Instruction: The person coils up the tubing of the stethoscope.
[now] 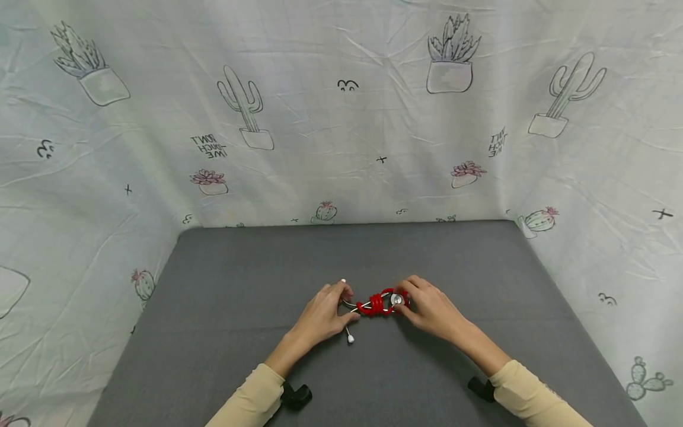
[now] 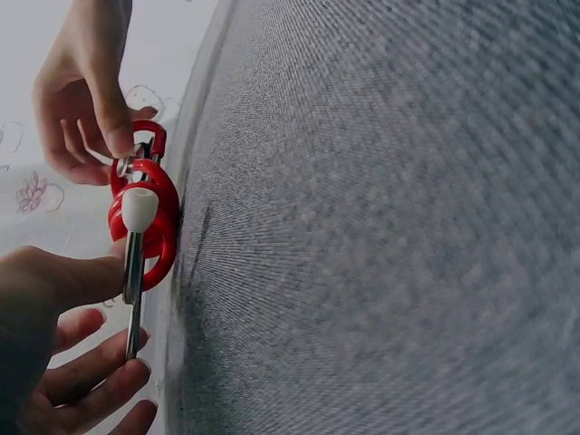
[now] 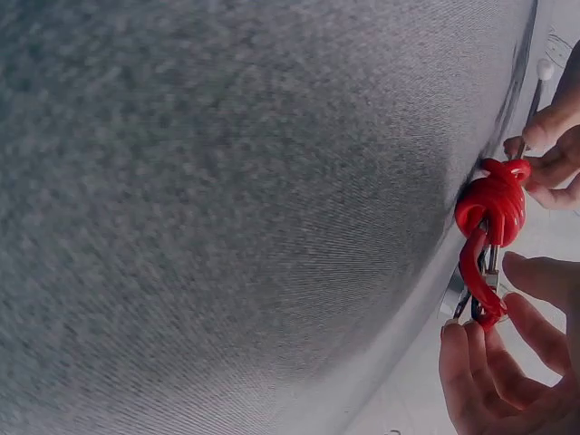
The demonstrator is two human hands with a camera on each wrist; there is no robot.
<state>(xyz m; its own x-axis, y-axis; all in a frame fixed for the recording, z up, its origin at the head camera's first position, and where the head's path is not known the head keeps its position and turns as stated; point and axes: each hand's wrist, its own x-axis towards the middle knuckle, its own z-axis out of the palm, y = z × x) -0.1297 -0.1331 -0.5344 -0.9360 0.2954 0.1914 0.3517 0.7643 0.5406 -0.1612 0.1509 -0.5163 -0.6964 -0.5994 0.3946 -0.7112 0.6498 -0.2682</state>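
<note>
Between the hands lies a silver wire frame with white tips [image 1: 350, 339], bound at its middle by several turns of glossy red cord [image 1: 376, 304]. My left hand [image 1: 322, 314] holds the wire end with thumb and fingers. In the left wrist view one metal rod [image 2: 134, 272] with a white cap [image 2: 140, 210] crosses in front of its fingers. My right hand [image 1: 429, 307] pinches the other end, where a round silver piece [image 1: 397, 300] sits inside a red loop. The right wrist view shows the red coil [image 3: 492, 208] between both hands. What exact kind of thing this is I cannot tell.
Dark grey cloth [image 1: 256, 267] covers the table below the hands. White fabric printed with cacti [image 1: 347, 118] hangs at the back and along both sides. Black straps [image 1: 296, 396] show near the wrists.
</note>
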